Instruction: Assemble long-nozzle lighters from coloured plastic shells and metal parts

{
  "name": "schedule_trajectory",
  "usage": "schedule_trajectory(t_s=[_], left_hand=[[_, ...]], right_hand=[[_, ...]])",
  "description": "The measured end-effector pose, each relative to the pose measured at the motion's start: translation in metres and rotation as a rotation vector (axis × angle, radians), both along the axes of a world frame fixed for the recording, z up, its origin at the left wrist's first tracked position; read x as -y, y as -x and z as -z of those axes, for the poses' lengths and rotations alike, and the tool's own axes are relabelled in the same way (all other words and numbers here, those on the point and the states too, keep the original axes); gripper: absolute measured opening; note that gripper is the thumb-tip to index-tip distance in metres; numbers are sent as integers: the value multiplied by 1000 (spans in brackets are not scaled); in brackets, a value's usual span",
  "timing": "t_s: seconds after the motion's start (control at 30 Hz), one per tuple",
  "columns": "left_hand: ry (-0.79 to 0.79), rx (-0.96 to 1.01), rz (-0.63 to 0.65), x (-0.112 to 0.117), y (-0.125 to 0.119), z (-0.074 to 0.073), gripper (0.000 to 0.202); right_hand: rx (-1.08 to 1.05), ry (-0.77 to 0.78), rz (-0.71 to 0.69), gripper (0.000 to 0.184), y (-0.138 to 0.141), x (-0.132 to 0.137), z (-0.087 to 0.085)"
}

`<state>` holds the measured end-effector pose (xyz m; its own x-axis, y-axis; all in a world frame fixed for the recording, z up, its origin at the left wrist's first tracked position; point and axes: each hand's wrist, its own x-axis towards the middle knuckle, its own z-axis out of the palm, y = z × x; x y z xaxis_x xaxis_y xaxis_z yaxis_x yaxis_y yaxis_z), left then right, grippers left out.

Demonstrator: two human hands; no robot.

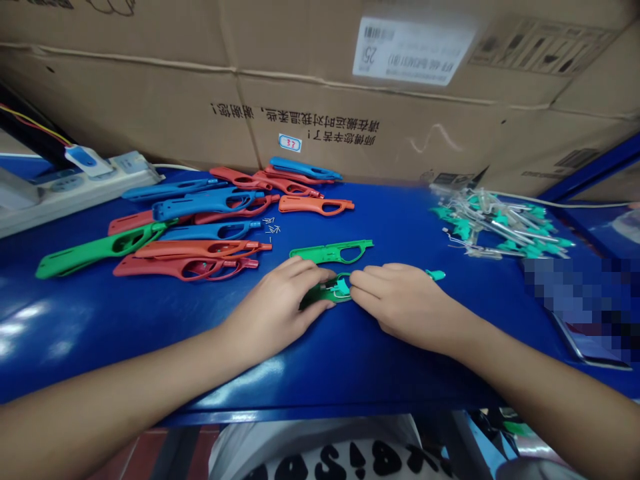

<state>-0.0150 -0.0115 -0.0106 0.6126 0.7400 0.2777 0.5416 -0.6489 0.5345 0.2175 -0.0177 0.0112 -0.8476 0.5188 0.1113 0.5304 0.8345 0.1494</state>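
Note:
My left hand (pixel 283 293) grips a green lighter shell half (pixel 313 297), thumb on the near side and fingers on the far side. Inside it sits a teal part with a pale wire, the lighter's inner assembly (pixel 341 288). My right hand (pixel 400 303) is closed over the front of this assembly, its fingertips hidden from me. Past the right knuckles a teal tip (pixel 436 275) shows; whether it belongs to the same assembly I cannot tell. Just beyond my hands, a second green shell half (pixel 333 252) lies on the blue table (pixel 240 380).
Red, orange, blue and green lighter shells (pixel 200 207) are piled at the left, beside several small screws (pixel 273 228). A heap of teal and metal lighter assemblies (pixel 500 223) lies right. A cardboard box (pixel 310 80) stands behind; a power strip (pixel 80 187) is far left.

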Motion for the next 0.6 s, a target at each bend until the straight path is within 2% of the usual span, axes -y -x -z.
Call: schedule_trajectory(t_s=[0.2, 0.37, 0.47, 0.6], left_hand=[[-69, -65, 19, -1, 3, 3, 34], [-164, -170, 18, -3, 7, 0, 45], [-227, -262, -4, 1, 9, -7, 40], [-286, -376, -62, 13, 7, -14, 41]], right_hand=[[-40, -8, 22, 23, -7, -6, 2], [-194, -31, 52, 37, -19, -11, -2], [-206, 41, 4, 37, -23, -10, -6], [-83, 149, -30, 47, -23, -6, -10]])
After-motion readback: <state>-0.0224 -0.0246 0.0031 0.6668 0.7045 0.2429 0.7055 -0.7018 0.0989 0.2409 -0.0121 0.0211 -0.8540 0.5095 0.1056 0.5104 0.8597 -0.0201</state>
